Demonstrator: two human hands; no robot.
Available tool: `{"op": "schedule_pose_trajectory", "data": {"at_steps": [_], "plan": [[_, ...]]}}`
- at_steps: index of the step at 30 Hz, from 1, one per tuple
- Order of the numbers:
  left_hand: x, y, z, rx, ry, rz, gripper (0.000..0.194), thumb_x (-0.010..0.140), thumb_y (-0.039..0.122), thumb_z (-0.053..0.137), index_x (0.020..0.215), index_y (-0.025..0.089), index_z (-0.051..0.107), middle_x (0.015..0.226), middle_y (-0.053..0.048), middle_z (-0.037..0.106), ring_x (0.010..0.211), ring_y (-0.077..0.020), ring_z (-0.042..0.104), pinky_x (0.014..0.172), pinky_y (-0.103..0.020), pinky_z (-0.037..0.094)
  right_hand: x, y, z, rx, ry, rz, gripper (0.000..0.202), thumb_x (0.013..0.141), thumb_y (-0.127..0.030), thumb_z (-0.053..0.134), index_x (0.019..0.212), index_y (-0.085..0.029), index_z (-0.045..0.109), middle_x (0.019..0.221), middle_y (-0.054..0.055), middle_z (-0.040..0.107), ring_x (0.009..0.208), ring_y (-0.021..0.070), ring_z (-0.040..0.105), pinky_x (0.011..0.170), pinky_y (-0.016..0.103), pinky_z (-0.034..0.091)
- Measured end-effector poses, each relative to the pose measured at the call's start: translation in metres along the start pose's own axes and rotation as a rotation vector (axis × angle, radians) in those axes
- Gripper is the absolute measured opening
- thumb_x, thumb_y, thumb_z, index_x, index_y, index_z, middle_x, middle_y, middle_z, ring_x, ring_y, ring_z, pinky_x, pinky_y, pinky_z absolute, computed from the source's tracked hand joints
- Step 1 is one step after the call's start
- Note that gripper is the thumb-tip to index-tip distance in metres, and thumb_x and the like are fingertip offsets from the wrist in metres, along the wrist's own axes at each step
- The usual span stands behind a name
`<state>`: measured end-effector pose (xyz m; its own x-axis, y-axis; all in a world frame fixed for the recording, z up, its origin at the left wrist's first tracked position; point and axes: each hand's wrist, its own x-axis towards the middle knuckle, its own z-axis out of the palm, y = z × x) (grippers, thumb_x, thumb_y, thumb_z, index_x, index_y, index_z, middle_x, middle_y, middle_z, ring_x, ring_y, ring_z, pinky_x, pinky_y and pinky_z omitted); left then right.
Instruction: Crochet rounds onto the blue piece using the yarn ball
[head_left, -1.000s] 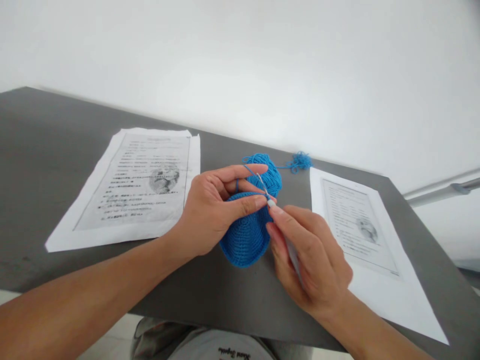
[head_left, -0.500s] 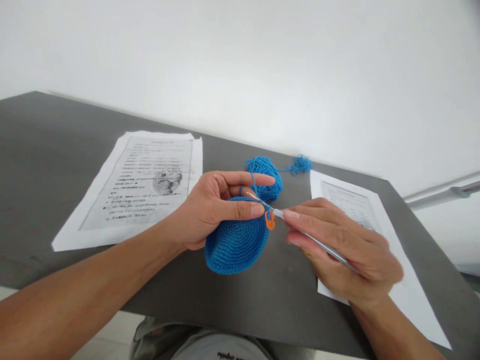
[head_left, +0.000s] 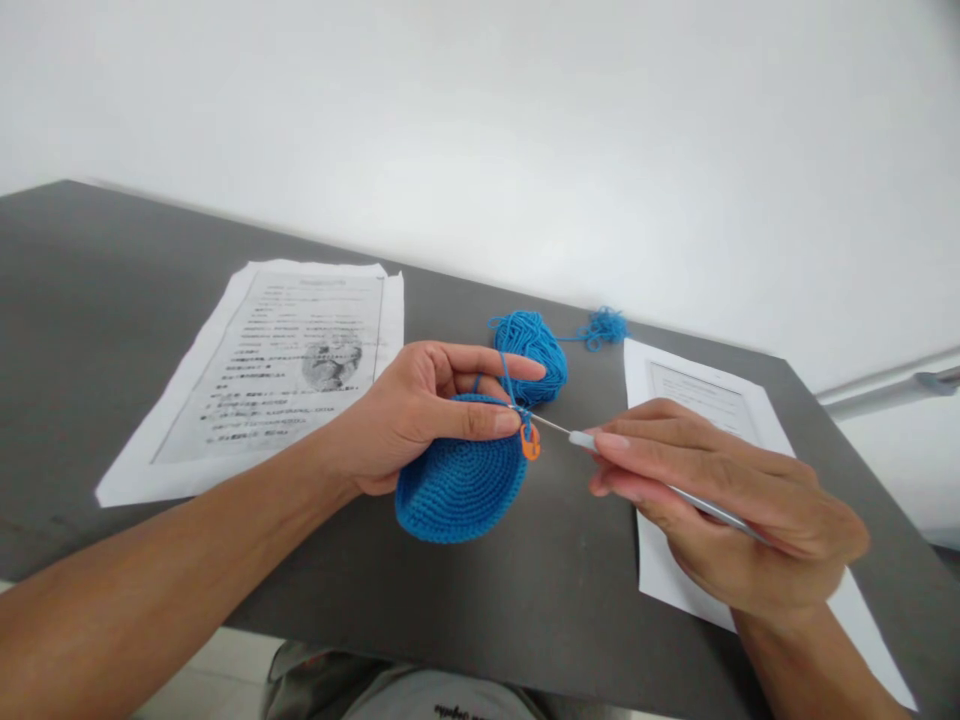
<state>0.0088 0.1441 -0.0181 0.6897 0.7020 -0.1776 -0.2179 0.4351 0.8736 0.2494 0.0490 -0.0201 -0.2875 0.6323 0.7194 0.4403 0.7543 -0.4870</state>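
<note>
A round blue crochet piece (head_left: pixel 461 490) hangs from my left hand (head_left: pixel 420 410), its upper edge pinched between thumb and fingers. Blue yarn runs over the outstretched left index finger. My right hand (head_left: pixel 720 490) is closed around a grey crochet hook (head_left: pixel 583 440), held like a pen. The hook's thin metal shaft reaches left to the piece's edge, beside my left thumb tip; whether a loop sits on its tip is too small to tell. An orange stitch marker (head_left: pixel 530 441) dangles from the edge just below the shaft.
Behind my left fingers lies a blue yarn ball (head_left: pixel 536 350), with a small yarn tangle (head_left: pixel 606 327) farther right. Printed sheets lie on the dark table (head_left: pixel 465 610): one left sheet (head_left: pixel 225 350), one right sheet (head_left: pixel 675 560) partly under my right hand. A white wall rises behind.
My right hand has drawn back to the right with the crochet hook, so more of its shaft shows. The crochet piece and marker have shifted slightly left.
</note>
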Motion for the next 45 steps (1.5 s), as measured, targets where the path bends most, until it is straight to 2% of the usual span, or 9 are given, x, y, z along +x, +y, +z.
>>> {"op": "schedule_pose_trajectory", "data": {"at_steps": [7, 11, 17, 23, 27, 36, 41, 45], "plan": [[0.002, 0.001, -0.003, 0.015, -0.011, -0.019, 0.038, 0.076, 0.012, 0.097, 0.112, 0.016, 0.087, 0.076, -0.003, 0.083, 0.071, -0.0154, 0.080, 0.067, -0.019, 0.063, -0.001, -0.001, -0.006, 0.004, -0.002, 0.016, 0.056, 0.090, -0.001, 0.079, 0.140, -0.027, 0.077, 0.101, 0.007, 0.085, 0.086, 0.0238, 0.078, 0.066, 0.040, 0.065], [0.002, 0.001, -0.005, 0.034, -0.029, -0.029, 0.037, 0.077, 0.011, 0.096, 0.113, 0.017, 0.087, 0.075, -0.002, 0.082, 0.072, -0.0158, 0.081, 0.068, -0.019, 0.064, 0.001, -0.003, -0.009, -0.009, -0.045, 0.011, 0.055, 0.092, -0.001, 0.076, 0.141, -0.027, 0.076, 0.102, 0.007, 0.085, 0.089, 0.0237, 0.079, 0.070, 0.041, 0.067], [0.004, 0.005, -0.008, 0.164, -0.030, -0.043, 0.034, 0.078, 0.009, 0.093, 0.111, 0.016, 0.088, 0.073, -0.003, 0.081, 0.065, -0.0133, 0.077, 0.058, -0.015, 0.059, 0.002, -0.008, -0.012, -0.139, -0.133, -0.058, 0.063, 0.090, 0.005, 0.076, 0.145, -0.026, 0.072, 0.106, 0.007, 0.086, 0.090, 0.0230, 0.080, 0.072, 0.038, 0.070], [0.005, 0.008, -0.012, 0.215, -0.042, -0.091, 0.034, 0.076, 0.007, 0.093, 0.108, 0.015, 0.088, 0.077, -0.003, 0.083, 0.065, -0.0134, 0.077, 0.057, -0.015, 0.060, 0.003, -0.010, -0.012, -0.161, -0.176, -0.076, 0.044, 0.094, 0.004, 0.074, 0.132, -0.018, 0.076, 0.102, 0.009, 0.084, 0.089, 0.0191, 0.078, 0.073, 0.032, 0.069], [0.005, 0.010, -0.013, 0.195, -0.079, -0.126, 0.032, 0.076, 0.008, 0.094, 0.106, 0.015, 0.089, 0.077, -0.005, 0.084, 0.063, -0.0130, 0.077, 0.057, -0.015, 0.060, 0.004, -0.010, -0.015, -0.085, -0.188, -0.043, 0.037, 0.094, 0.002, 0.074, 0.126, -0.016, 0.079, 0.101, 0.009, 0.084, 0.090, 0.0186, 0.078, 0.077, 0.031, 0.069], [0.003, 0.010, -0.013, 0.229, -0.095, -0.117, 0.027, 0.074, 0.014, 0.097, 0.100, 0.016, 0.090, 0.077, -0.006, 0.084, 0.064, -0.0154, 0.079, 0.057, -0.016, 0.060, 0.009, -0.011, -0.018, 0.065, -0.149, 0.071, 0.057, 0.089, 0.000, 0.079, 0.138, -0.029, 0.078, 0.094, 0.006, 0.084, 0.078, 0.0218, 0.078, 0.066, 0.036, 0.068], [0.003, 0.008, -0.013, 0.228, -0.135, -0.114, 0.024, 0.075, 0.016, 0.097, 0.098, 0.018, 0.090, 0.078, -0.008, 0.086, 0.067, -0.0176, 0.081, 0.059, -0.017, 0.060, 0.010, -0.010, -0.020, 0.141, -0.145, 0.147, 0.047, 0.091, -0.007, 0.081, 0.131, -0.032, 0.082, 0.085, 0.007, 0.084, 0.070, 0.0241, 0.077, 0.057, 0.038, 0.065], [0.003, 0.008, -0.012, 0.236, -0.160, -0.112, 0.025, 0.076, 0.017, 0.097, 0.100, 0.017, 0.090, 0.078, -0.008, 0.086, 0.068, -0.0171, 0.081, 0.061, -0.018, 0.060, 0.003, -0.008, -0.017, 0.285, -0.093, 0.244, 0.036, 0.093, -0.009, 0.079, 0.124, -0.026, 0.085, 0.076, 0.006, 0.081, 0.064, 0.0230, 0.076, 0.051, 0.035, 0.063]]}}
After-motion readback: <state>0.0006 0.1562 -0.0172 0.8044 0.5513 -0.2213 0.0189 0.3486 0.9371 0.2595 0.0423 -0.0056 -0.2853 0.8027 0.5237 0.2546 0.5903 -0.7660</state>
